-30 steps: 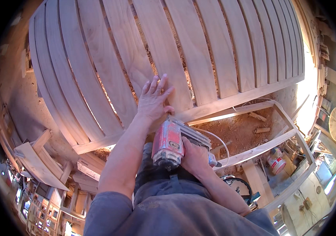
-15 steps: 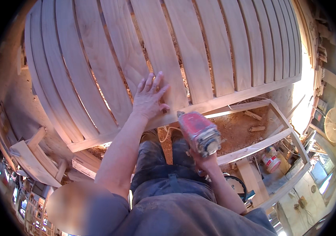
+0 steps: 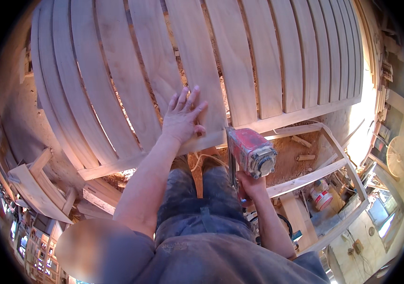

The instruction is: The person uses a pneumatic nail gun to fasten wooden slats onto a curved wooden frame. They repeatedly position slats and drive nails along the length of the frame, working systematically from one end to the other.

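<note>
A large wooden slatted panel [image 3: 240, 71] spreads in front of me, its boards running away from me with narrow gaps between them. My left hand [image 3: 181, 118] lies on one of these slats near the front rail [image 3: 301, 115], fingers spread. In my right hand [image 3: 251, 186] is a red and grey nail gun [image 3: 254, 150], gripped by its handle below the body. The gun's nose end touches or nearly touches the front rail, right of my left hand. My right fingers are partly hidden under the tool.
On the right, a light wooden frame [image 3: 306, 177] stands below the panel, with a white and red bucket [image 3: 322, 199] by it. Wood scraps [image 3: 302, 140] and sawdust litter the floor. Stacked boards [image 3: 36, 194] lie at left, and a pale hose [image 3: 206, 156] hangs near my legs.
The nail gun in my right hand has turned and shifted slightly right, its nose now against or close to the front rail. My left hand stays on the slat, hardly moved.
</note>
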A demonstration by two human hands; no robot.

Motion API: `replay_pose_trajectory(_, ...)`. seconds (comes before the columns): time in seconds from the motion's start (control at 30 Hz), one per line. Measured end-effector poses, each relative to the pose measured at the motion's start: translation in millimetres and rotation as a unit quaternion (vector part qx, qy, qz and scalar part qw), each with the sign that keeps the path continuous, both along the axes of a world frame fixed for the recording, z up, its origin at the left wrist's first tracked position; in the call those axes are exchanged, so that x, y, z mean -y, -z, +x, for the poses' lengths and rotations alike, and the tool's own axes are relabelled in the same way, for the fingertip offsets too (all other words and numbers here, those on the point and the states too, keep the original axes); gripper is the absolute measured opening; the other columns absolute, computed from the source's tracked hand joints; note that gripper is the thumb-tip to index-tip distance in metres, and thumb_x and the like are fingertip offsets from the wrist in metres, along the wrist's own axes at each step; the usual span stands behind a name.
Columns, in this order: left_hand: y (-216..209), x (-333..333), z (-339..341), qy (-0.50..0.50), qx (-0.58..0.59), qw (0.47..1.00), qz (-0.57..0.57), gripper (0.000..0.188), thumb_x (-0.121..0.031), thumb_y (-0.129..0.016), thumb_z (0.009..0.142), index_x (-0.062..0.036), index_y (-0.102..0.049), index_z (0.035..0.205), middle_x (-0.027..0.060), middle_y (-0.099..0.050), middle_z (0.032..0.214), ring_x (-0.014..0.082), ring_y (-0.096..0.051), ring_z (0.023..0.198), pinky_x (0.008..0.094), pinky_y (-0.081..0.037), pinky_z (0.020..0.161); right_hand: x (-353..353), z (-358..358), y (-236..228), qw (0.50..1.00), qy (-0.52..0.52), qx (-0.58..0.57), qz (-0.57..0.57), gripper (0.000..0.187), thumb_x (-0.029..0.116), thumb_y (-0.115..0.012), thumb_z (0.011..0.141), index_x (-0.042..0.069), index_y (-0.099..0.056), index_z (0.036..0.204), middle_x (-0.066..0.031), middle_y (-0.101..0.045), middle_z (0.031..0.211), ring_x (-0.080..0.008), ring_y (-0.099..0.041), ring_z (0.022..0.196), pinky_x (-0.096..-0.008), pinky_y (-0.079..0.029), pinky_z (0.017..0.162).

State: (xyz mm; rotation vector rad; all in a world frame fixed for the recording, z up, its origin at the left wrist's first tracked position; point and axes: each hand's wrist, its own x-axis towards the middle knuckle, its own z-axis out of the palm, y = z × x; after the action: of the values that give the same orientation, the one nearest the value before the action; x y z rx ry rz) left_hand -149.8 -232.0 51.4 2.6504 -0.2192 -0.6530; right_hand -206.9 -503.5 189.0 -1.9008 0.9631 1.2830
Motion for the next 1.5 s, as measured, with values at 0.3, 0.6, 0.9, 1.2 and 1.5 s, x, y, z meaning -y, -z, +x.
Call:
replay_pose_trajectory(0.3,1.1,7.5,-7.0,0.016,0.008,1.0,-0.013,0.09,-0.064,-0.081,0.07,-0.0296,-0.055,0.149,0.0074,-0.023,0.173,0.0369,-0.016,0.16,0.0559,-0.017,0.129,12.6,-49.4,57.3,0.865,-0.388,0.317,0.013,0.05,0.035,-0.061,0.1,0.017,-0.056,0.146,-0.0097,-0.061,0.146,-0.0274,-0.059,0.134,-0.0388,-0.05,0.112)
replay_pose_trajectory(0.6,-21.7,8.1,9.6,0.033,-0.09,0.995,0.036,0.09,-0.064,-0.074,0.082,-0.0323,-0.043,0.16,0.002,-0.005,0.178,0.0276,-0.001,0.164,0.0494,-0.008,0.132,12.0,-44.1,82.1,0.934,-0.324,0.143,0.039,0.043,0.029,-0.052,0.102,0.017,-0.06,0.142,-0.01,-0.065,0.14,-0.0258,-0.062,0.13,-0.0362,-0.051,0.11)
replay_pose_trajectory(0.9,2.6,2.5,1.6,0.015,-0.004,1.0,0.003,0.084,-0.053,-0.078,0.076,-0.0265,-0.051,0.151,0.0085,-0.023,0.173,0.0392,-0.015,0.16,0.0537,-0.024,0.128,-3.8,-18.3,10.5,0.957,-0.159,0.214,0.111,0.044,0.016,-0.076,0.088,0.011,-0.066,0.13,-0.0058,-0.072,0.118,-0.0224,-0.069,0.105,-0.0386,-0.057,0.089)
replay_pose_trajectory(1.2,-0.7,-5.7,3.8,0.001,-0.018,1.0,-0.016,0.085,-0.068,-0.075,0.077,-0.0295,-0.057,0.15,0.0028,-0.014,0.176,0.0283,-0.006,0.163,0.0503,-0.01,0.132,8.6,-13.3,-13.8,0.952,-0.187,0.225,0.088,0.047,0.027,-0.078,0.092,0.01,-0.066,0.134,-0.0117,-0.074,0.125,-0.0291,-0.071,0.118,-0.0391,-0.055,0.099)
replay_pose_trajectory(1.5,8.6,-0.3,-3.8,-0.004,0.009,1.0,-0.028,0.076,-0.064,-0.069,0.086,-0.0274,-0.056,0.151,0.004,-0.012,0.177,0.0286,-0.002,0.163,0.0499,-0.005,0.133,-12.2,-30.7,14.8,0.954,-0.243,0.142,0.104,0.055,0.031,-0.081,0.089,0.006,-0.063,0.135,-0.0129,-0.074,0.124,-0.0269,-0.072,0.115,-0.0386,-0.055,0.097)
